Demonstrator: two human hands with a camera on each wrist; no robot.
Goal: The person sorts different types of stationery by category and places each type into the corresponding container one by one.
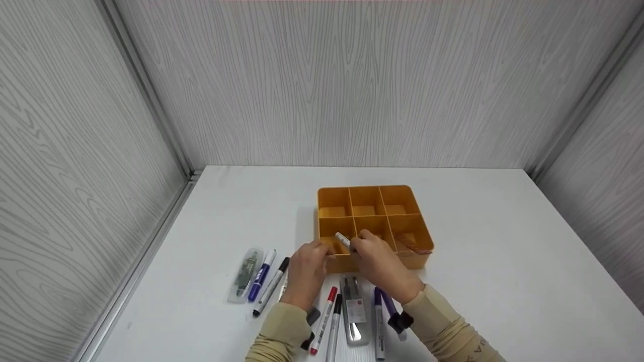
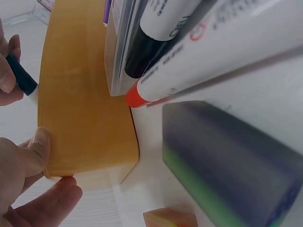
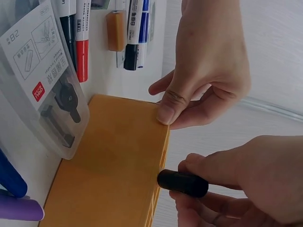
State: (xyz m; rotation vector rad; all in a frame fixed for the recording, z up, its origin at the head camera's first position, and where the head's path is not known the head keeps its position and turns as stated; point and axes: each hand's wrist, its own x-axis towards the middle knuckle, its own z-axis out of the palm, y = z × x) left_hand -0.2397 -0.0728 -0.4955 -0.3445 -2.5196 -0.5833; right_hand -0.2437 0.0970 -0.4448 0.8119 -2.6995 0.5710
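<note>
An orange six-compartment organizer box [image 1: 337,217] stands on the white table. My left hand [image 1: 308,269] grips its front-left corner, the thumb [image 2: 40,146] on the outer wall and fingers around the rim. My right hand [image 1: 380,259] pinches a marker [image 1: 343,239], tilted over the front-left compartment. The marker's pale end shows in the head view; its dark end [image 3: 182,183] sticks out of the fingers at the box rim in the right wrist view. A reddish translucent piece [image 1: 415,246] lies in the front-right compartment.
Left of the box lie a clear case with a green item [image 1: 245,274], a blue marker [image 1: 259,281] and a black-capped marker [image 1: 271,286]. In front are a red-capped marker [image 1: 324,322], a clear compass case [image 1: 356,311] and a purple-capped marker [image 1: 379,324]. Panel walls surround the table.
</note>
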